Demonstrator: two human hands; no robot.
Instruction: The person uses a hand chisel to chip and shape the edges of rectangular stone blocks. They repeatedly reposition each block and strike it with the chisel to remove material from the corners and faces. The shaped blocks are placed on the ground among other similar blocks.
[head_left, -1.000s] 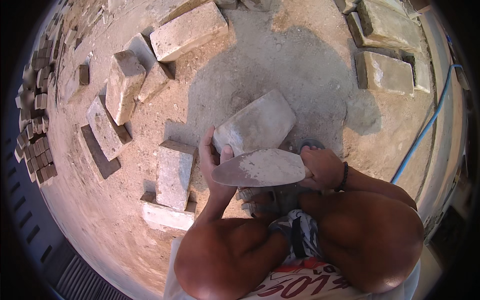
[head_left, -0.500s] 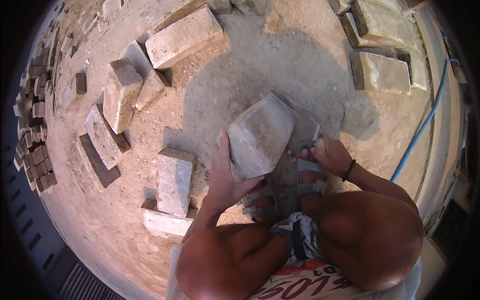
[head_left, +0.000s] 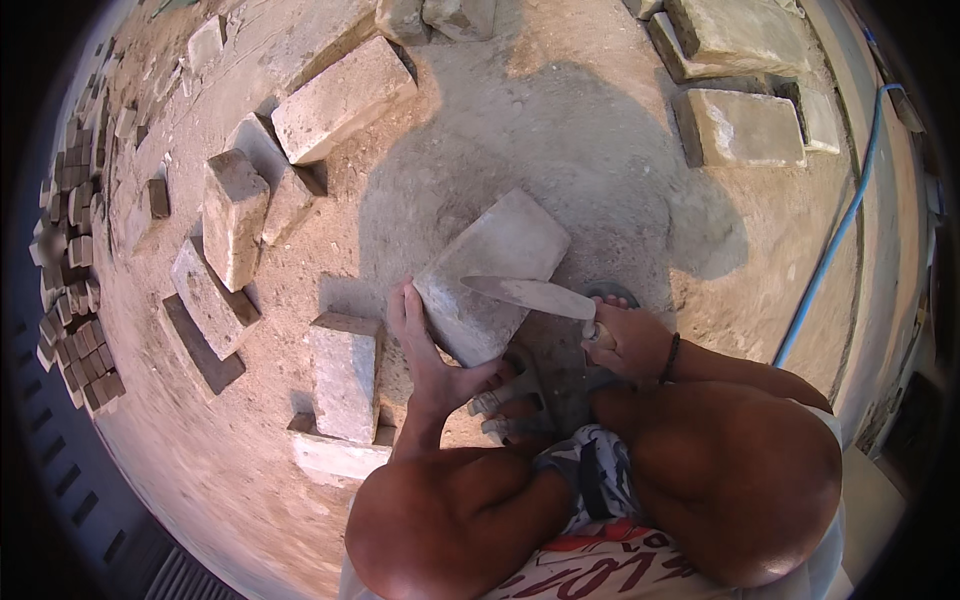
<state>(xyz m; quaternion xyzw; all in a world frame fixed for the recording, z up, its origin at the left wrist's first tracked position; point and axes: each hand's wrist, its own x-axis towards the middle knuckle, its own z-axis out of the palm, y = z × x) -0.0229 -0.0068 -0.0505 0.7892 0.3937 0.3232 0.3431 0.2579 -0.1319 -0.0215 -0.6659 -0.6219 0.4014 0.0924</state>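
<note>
Gripping a pointed grey metal trowel [head_left: 528, 295] by its handle, the right hand [head_left: 632, 342] sits right of centre, its blade overlapping a grey-brown rectangular masonry block [head_left: 495, 250] mid-frame. The left hand [head_left: 428, 362], thumb and fingers spread, holds that block's lower-left end.

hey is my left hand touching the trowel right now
Apart. The head view shows the block's bare surface between your left hand and the trowel's blade.
</note>
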